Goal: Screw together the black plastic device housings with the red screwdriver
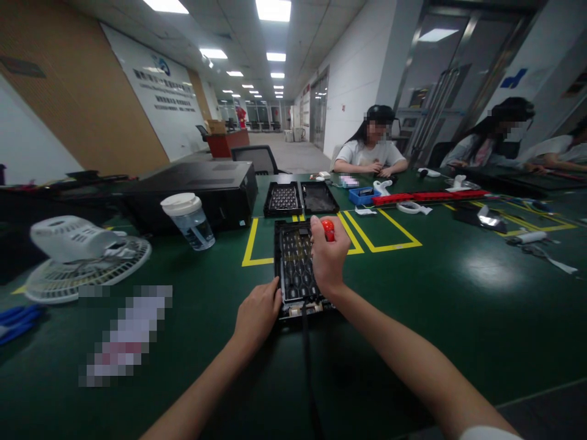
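A black rectangular plastic case (298, 275) lies on the green table in front of me, with rows of round cells or holes showing inside. My left hand (259, 308) is closed against the case's near left edge, fingers together and thumb by the near corner. Over the case's right side, my right hand (331, 256) makes a fist round a red-handled tool (328, 230). Only the rounded red end of that tool shows; its lower part is hidden by the hand. From the near edge of the case, a dark strap or cable (307, 354) runs toward me.
Behind the case lie another cell-filled case (283, 198) and a black tray (320, 197). A lidded cup (189, 221), a white fan (87, 253) and a black computer tower (197, 189) stand left. Right are a blue bin (364, 195) and red strip (431, 197). Co-workers sit beyond.
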A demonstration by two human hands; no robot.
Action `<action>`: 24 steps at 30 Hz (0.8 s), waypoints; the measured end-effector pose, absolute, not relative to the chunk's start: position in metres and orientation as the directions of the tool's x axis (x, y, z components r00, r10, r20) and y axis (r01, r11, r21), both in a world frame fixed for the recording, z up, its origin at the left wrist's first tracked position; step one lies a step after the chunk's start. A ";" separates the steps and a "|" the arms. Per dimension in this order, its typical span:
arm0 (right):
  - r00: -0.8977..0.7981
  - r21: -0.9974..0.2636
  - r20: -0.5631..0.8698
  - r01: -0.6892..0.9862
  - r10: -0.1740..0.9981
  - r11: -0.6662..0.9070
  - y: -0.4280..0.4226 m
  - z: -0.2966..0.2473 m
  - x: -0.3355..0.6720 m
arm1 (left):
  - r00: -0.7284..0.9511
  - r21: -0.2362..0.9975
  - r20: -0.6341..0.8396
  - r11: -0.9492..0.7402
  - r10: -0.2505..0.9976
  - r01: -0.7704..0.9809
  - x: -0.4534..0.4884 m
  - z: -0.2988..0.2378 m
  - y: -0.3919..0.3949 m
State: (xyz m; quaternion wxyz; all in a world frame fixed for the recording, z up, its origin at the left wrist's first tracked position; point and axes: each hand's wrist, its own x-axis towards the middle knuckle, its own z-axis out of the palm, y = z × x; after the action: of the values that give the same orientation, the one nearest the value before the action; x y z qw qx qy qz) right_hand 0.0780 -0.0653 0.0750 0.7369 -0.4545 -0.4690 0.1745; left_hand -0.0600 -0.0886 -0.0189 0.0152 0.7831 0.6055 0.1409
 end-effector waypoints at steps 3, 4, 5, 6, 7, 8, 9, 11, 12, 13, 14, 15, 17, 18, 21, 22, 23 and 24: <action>0.488 -0.838 0.513 0.107 0.706 0.534 -0.066 0.074 0.078 | 0.228 0.194 0.201 -0.267 0.953 0.944 -0.060 -0.018 -0.089; 0.476 -0.839 0.504 0.072 0.721 0.539 -0.067 0.073 0.078 | 0.228 0.195 0.201 -0.267 0.953 0.944 -0.060 -0.018 -0.089; 0.459 -0.838 0.496 0.031 0.737 0.545 -0.069 0.073 0.078 | 0.228 0.195 0.202 -0.267 0.952 0.944 -0.060 -0.018 -0.089; 0.435 -0.834 0.490 -0.017 0.755 0.551 -0.070 0.073 0.078 | 0.227 0.196 0.205 -0.267 0.952 0.943 -0.060 -0.018 -0.089; 0.406 -0.828 0.487 -0.068 0.774 0.556 -0.073 0.074 0.079 | 0.228 0.197 0.208 -0.269 0.951 0.943 -0.060 -0.017 -0.089; 0.373 -0.820 0.486 -0.116 0.790 0.560 -0.075 0.074 0.080 | 0.230 0.197 0.212 -0.272 0.950 0.942 -0.060 -0.017 -0.089; 0.339 -0.812 0.489 -0.159 0.804 0.561 -0.077 0.074 0.081 | 0.232 0.198 0.214 -0.275 0.949 0.941 -0.060 -0.017 -0.090; 0.276 -0.800 0.497 -0.224 0.823 0.557 -0.081 0.075 0.084 | 0.234 0.202 0.217 -0.278 0.948 0.939 -0.060 -0.018 -0.089; 0.249 -0.796 0.500 -0.246 0.830 0.553 -0.081 0.075 0.086 | 0.234 0.204 0.219 -0.279 0.947 0.938 -0.061 -0.018 -0.089; 0.227 -0.794 0.500 -0.264 0.836 0.547 -0.081 0.074 0.089 | 0.234 0.205 0.222 -0.280 0.946 0.938 -0.061 -0.018 -0.089; 0.207 -0.793 0.499 -0.282 0.842 0.540 -0.080 0.073 0.091 | 0.233 0.206 0.226 -0.280 0.946 0.938 -0.061 -0.019 -0.089; 0.186 -0.793 0.496 -0.301 0.848 0.530 -0.077 0.072 0.095 | 0.235 0.206 0.229 -0.283 0.945 0.937 -0.062 -0.019 -0.088; 0.141 -0.792 0.485 -0.348 0.863 0.502 -0.071 0.070 0.101 | 0.237 0.204 0.230 -0.285 0.944 0.937 -0.062 -0.020 -0.088; 0.105 -0.792 0.479 -0.377 0.871 0.481 -0.068 0.068 0.105 | 0.238 0.202 0.229 -0.286 0.944 0.937 -0.062 -0.020 -0.088; -0.036 -0.797 0.468 -0.449 0.883 0.404 -0.061 0.067 0.117 | 0.244 0.198 0.224 -0.289 0.944 0.937 -0.062 -0.021 -0.087; -0.093 -0.802 0.467 -0.463 0.879 0.377 -0.059 0.067 0.121 | 0.246 0.198 0.224 -0.292 0.943 0.936 -0.062 -0.020 -0.087; -0.152 -0.809 0.465 -0.472 0.872 0.350 -0.057 0.067 0.125 | 0.250 0.198 0.226 -0.295 0.942 0.935 -0.062 -0.020 -0.087; -0.210 -0.818 0.461 -0.478 0.862 0.321 -0.056 0.068 0.129 | 0.252 0.198 0.229 -0.299 0.940 0.934 -0.062 -0.020 -0.087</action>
State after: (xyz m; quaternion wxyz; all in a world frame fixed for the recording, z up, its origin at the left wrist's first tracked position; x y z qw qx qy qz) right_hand 0.1290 -0.0557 0.0681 0.6032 -0.1763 -0.5448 0.5552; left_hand -0.0624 -0.0874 -0.0200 0.0106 0.7913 0.5920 0.1528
